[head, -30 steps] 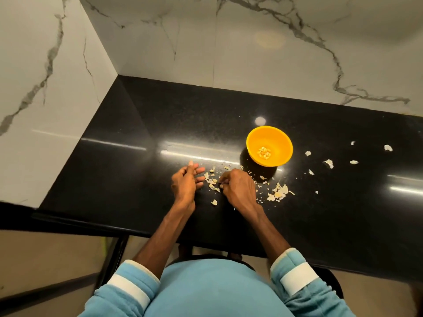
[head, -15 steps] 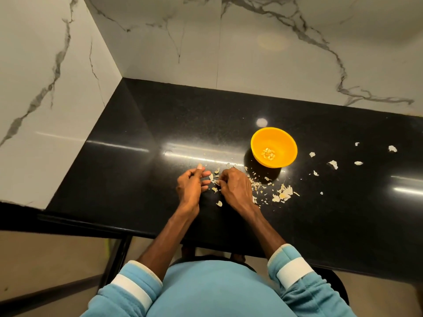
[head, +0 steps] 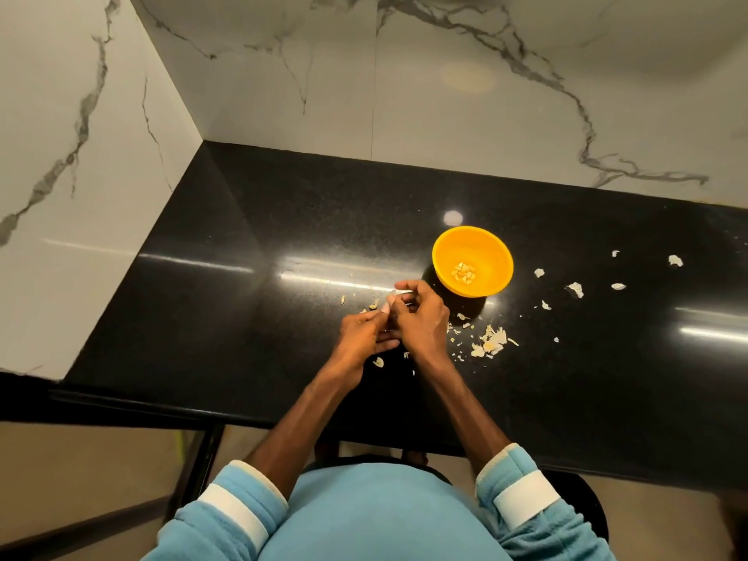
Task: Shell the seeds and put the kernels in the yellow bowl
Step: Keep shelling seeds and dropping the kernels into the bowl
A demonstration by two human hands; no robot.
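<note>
The yellow bowl (head: pixel 445 253) stands on the black counter (head: pixel 251 309) with several pale kernels (head: pixel 464 272) in its bottom. My right hand (head: pixel 421 317) is just in front of and left of the bowl, its fingertips pinching a small pale seed (head: pixel 402 292). Pressed against it from the left, my left hand (head: pixel 362 338) has its fingers curled at the same spot; what they hold is hidden. A few seeds or shell bits (head: pixel 374 304) lie beside the hands.
A heap of broken shells (head: pixel 491 342) lies right of my hands, and scattered shell pieces (head: pixel 574 288) reach toward the counter's right side. Marble walls close the back and the left. The counter's front edge is near my body.
My hands have come together and lifted slightly toward the bowl. The right hand now pinches a seed at its fingertips, where before both worked low over the shell pile.
</note>
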